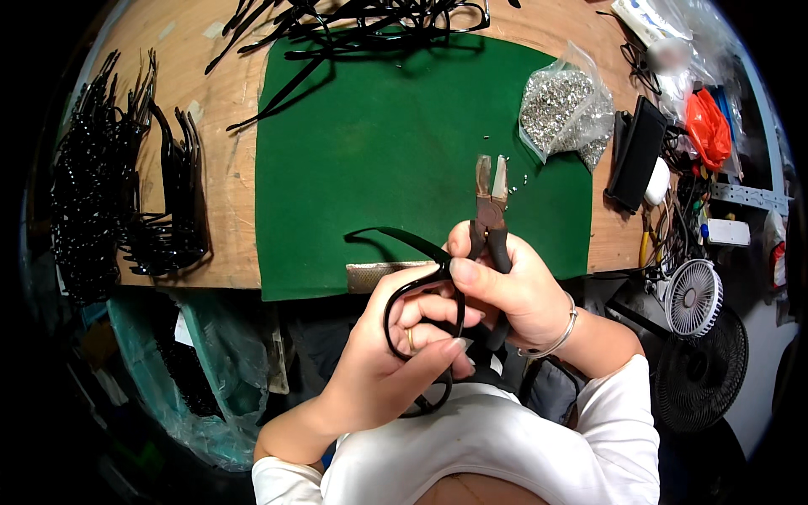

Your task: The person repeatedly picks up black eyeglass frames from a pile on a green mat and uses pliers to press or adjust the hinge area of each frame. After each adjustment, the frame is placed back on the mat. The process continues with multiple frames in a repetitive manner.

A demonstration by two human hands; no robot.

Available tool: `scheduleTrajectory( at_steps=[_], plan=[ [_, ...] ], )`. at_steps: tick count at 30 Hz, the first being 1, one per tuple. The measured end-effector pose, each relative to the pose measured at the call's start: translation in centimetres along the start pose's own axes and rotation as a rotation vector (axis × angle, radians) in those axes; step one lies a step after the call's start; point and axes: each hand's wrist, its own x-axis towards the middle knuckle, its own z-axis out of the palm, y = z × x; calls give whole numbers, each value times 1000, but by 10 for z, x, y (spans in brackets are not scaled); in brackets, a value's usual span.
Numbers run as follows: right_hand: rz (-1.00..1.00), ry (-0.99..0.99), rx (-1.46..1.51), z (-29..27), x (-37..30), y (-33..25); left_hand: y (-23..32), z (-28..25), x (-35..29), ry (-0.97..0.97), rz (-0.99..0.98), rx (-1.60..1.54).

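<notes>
Far left: big pile of black frames (pixel 93 181) on the worktop (pixel 229 185). More frames in a top pile (pixel 383 35), partly over the mat (pixel 379 151). Can't tell which pile is finished and which is waiting.

Left hand (pixel 387 362): grip closed around one frame (pixel 387 324), just off the mat's near edge, over the lap. One temple (pixel 404 237) sticks out over the mat; the frame's other end is partly hidden.

Right hand (pixel 526 290): grip wrapped on pliers (pixel 490 215), thumb at the frame's hinge corner. Plier jaws slightly apart, nothing between them, pointing away from the frame.

Bits (pixel 525 179) loose on the mat by the plier tips; bag (pixel 555 109) beyond holds plenty more.

My read: this frame is mid-job, not yet set down. Can't see whether its hinge is done. Plenty of frames around, but no done/left count possible.
</notes>
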Motion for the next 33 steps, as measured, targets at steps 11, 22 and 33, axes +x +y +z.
scheduleTrajectory(
  at_steps=[11,22,33],
  plan=[
    [-74,-20,-101,0,0,0,1,3,-5,38,67,129],
    [-127,-36,-166,-7,-2,2,6,-3,-8,-27,-49,-32],
    [32,-383,-1147,-27,-21,-23,17,-9,-14,-19,-168,44]
  ],
)
